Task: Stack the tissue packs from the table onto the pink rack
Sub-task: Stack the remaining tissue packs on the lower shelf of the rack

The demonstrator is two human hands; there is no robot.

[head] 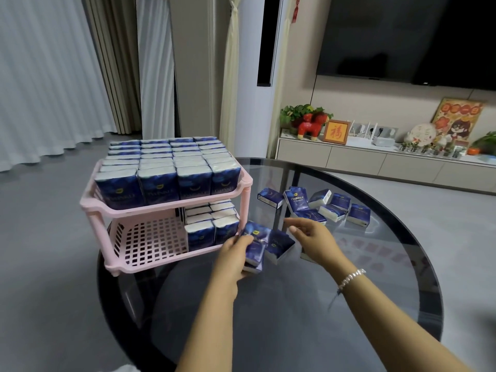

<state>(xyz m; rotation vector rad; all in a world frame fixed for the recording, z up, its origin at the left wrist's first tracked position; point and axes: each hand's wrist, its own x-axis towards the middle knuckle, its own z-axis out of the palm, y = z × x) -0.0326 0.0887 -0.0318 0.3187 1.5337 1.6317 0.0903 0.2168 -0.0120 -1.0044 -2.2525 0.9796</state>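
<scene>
A pink two-tier rack (134,208) stands on the left of the round glass table. Its top tier is full of upright blue tissue packs (171,167). The lower tier holds two rows of packs (212,224) on its right side; its left side shows bare grid. My left hand (236,251) grips a blue tissue pack (255,242) just in front of the rack's right leg. A second pack (279,245) lies tilted against it. My right hand (311,234) hovers beside them with fingers apart, holding nothing. Several loose packs (316,205) lie scattered behind my right hand.
The dark glass table (295,304) has a rounded edge near me and at the right. A grey floor surrounds it. A low TV cabinet (375,162) with ornaments and a wall TV stand far right; curtains hang at the left.
</scene>
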